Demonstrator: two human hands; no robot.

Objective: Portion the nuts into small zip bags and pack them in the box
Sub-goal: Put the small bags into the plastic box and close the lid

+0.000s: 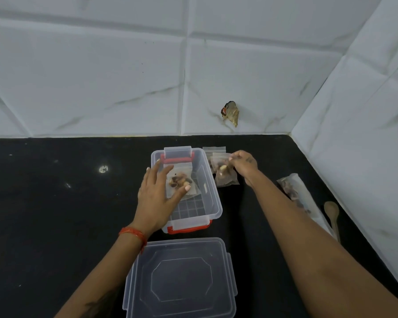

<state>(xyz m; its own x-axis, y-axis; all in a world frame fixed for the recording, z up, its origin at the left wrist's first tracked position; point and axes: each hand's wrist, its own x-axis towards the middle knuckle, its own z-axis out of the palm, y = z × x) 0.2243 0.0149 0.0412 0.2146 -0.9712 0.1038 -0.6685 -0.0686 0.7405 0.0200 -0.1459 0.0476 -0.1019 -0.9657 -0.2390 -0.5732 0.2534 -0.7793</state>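
Observation:
A clear plastic box with red clips stands open on the black counter. My left hand reaches over its left wall, fingers spread, thumb and fingers touching a small zip bag of nuts inside the box. My right hand pinches the top corner of another filled zip bag just right of the box, lifted a little. Below it a further filled bag lies on the counter, and an empty zip bag shows behind.
The box's clear lid lies flat in front of the box. A long bag of nuts and a wooden spoon lie at the right by the tiled wall. A torn patch marks the back wall.

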